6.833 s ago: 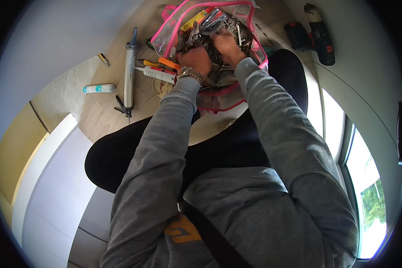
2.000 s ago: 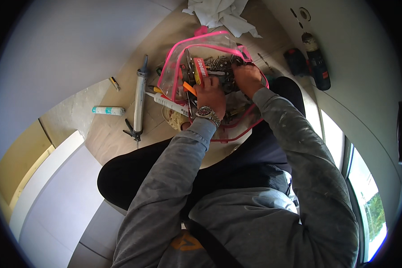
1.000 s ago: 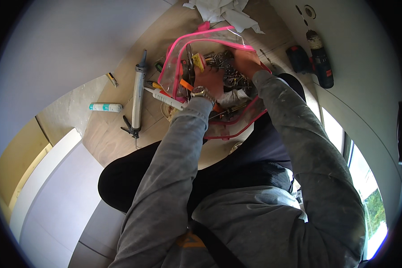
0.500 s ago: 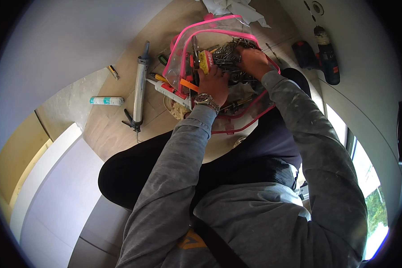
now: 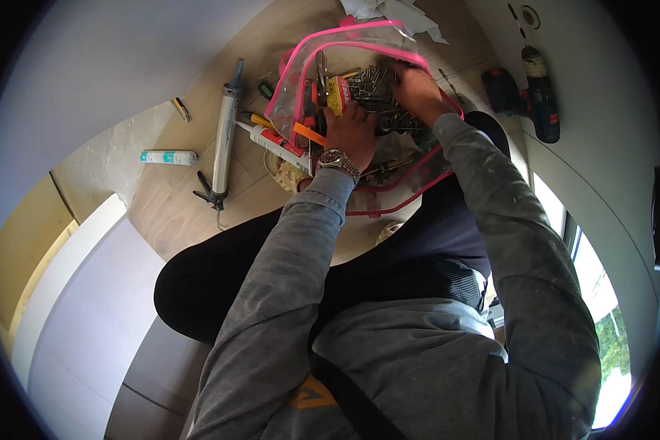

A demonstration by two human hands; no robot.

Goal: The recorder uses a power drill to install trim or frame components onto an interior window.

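Note:
A clear plastic bag (image 5: 345,31) with pink edging lies open on the floor before my crossed legs, filled with loose screws (image 5: 372,86) and tools. My left hand (image 5: 350,136) reaches into its near side, fingers curled beside a small yellow and red box (image 5: 337,94); what they grip is hidden. An orange strip (image 5: 309,134) sticks out next to that hand. Deep among the screws at the right side is my right hand (image 5: 420,97), its fingertips out of sight under the bag's flap and the metal pieces.
Left of the bag lie a caulking gun (image 5: 227,139), a white and red sealant tube (image 5: 277,145) and a white and teal cartridge (image 5: 169,157). A cordless drill (image 5: 541,99) lies at the right by the pale wall. White crumpled paper (image 5: 400,16) sits beyond the bag.
My right hand has shifted slightly within the screws, and more of them show between my hands. My left hand stays nearly in place. The view has moved a little.

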